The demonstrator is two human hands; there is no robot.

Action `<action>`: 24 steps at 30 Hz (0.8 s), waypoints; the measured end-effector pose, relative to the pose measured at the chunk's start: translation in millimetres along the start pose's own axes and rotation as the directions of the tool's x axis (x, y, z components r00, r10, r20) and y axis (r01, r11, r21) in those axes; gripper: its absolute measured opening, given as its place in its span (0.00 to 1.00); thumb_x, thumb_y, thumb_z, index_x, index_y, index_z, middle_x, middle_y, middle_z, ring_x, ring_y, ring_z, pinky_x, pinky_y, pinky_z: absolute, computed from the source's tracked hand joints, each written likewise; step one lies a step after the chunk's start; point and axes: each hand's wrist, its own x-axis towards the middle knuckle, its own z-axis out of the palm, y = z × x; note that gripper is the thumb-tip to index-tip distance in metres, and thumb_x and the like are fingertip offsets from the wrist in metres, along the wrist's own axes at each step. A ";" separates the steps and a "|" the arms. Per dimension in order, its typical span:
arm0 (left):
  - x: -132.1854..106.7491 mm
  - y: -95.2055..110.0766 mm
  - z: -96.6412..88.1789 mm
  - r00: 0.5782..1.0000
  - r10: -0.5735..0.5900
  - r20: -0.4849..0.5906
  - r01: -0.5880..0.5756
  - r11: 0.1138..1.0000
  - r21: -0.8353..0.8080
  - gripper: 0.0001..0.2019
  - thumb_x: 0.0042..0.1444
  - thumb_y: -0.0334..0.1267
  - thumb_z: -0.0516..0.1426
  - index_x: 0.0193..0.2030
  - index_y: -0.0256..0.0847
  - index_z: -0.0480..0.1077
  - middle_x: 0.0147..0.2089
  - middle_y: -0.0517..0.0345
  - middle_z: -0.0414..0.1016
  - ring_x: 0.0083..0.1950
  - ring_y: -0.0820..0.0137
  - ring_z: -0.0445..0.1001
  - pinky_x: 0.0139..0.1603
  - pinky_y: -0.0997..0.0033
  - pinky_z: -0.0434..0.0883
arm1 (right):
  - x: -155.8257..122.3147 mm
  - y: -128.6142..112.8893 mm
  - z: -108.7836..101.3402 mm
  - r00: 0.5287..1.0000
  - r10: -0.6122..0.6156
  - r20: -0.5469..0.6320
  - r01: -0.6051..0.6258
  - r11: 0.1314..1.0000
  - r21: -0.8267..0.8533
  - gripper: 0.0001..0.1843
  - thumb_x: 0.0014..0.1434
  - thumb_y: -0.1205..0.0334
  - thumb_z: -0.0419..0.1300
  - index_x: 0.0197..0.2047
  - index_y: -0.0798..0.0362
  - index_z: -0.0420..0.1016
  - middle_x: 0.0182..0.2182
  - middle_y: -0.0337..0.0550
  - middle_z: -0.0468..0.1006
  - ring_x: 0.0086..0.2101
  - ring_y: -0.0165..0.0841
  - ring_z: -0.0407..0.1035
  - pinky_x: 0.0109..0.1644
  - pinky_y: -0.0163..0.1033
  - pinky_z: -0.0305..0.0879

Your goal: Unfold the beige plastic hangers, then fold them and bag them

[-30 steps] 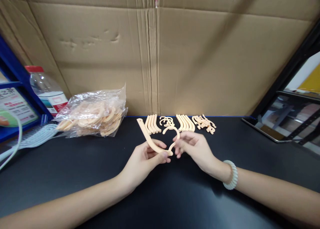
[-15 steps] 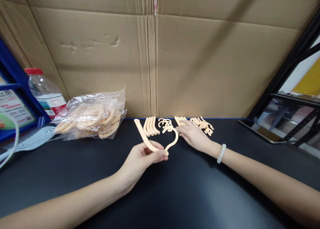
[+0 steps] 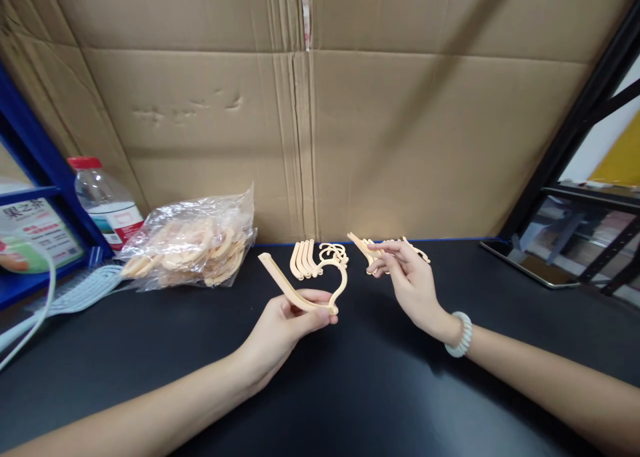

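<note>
My left hand (image 3: 289, 324) is closed on a peach plastic hanger arm with a hook joined to its end (image 3: 300, 287), held just above the black table (image 3: 350, 390). My right hand (image 3: 407, 280) is raised a little to the right, its fingers pinched on another peach curved arm (image 3: 361, 246) lifted from the row at the back. Behind the hands lie a small row of curved arms (image 3: 303, 258), a cluster of hooks (image 3: 334, 250) and more peach pieces (image 3: 417, 252), partly hidden by my right hand.
A clear plastic bag of peach parts (image 3: 193, 244) lies at the back left. Beside it stand a water bottle (image 3: 103, 200) and a blue shelf frame (image 3: 30, 144). A cardboard wall (image 3: 320, 110) closes the back. A tablet (image 3: 530, 264) lies at the right.
My right hand let go of the hook, reached back to the row of arms, then came up holding one. My left hand kept the joined arm and hook nearly still.
</note>
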 end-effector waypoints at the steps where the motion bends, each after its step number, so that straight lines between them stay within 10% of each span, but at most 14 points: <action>1: 0.2 0.0 0.0 1.000 0.001 0.004 -0.001 1.000 0.002 0.14 0.45 0.35 0.70 0.40 0.34 0.77 0.33 0.55 0.81 0.38 0.71 0.77 0.46 0.74 0.71 | -4.6 -5.3 3.4 1.000 0.022 -0.008 -0.021 0.997 0.075 0.11 0.66 0.57 0.54 0.46 0.52 0.72 0.38 0.45 0.78 0.33 0.33 0.74 0.39 0.42 0.72; 14: 5.1 -4.4 -5.4 0.997 0.011 0.078 -0.011 1.000 -0.001 0.10 0.45 0.34 0.70 0.33 0.35 0.76 0.34 0.57 0.79 0.36 0.70 0.79 0.44 0.73 0.73 | -28.3 -16.9 24.2 0.835 0.531 0.141 -0.521 0.683 0.512 0.22 0.44 0.62 0.72 0.43 0.49 0.75 0.43 0.41 0.73 0.35 0.32 0.73 0.43 0.42 0.71; 19: 4.8 -3.9 -7.1 0.990 0.035 0.138 -0.033 0.999 -0.014 0.10 0.45 0.33 0.70 0.31 0.36 0.75 0.33 0.59 0.78 0.37 0.70 0.79 0.44 0.73 0.73 | -29.9 -16.7 26.2 0.784 0.507 0.358 -0.616 0.566 0.547 0.23 0.46 0.64 0.71 0.46 0.51 0.74 0.34 0.39 0.74 0.37 0.31 0.72 0.51 0.43 0.67; 24: 6.4 -3.4 -6.7 0.988 0.034 0.152 -0.029 0.999 -0.032 0.09 0.45 0.32 0.70 0.31 0.36 0.75 0.34 0.61 0.76 0.38 0.69 0.79 0.45 0.73 0.74 | -31.4 -21.2 28.4 0.822 0.413 0.392 -0.565 0.674 0.476 0.12 0.48 0.64 0.71 0.36 0.53 0.76 0.33 0.38 0.75 0.38 0.30 0.69 0.47 0.38 0.65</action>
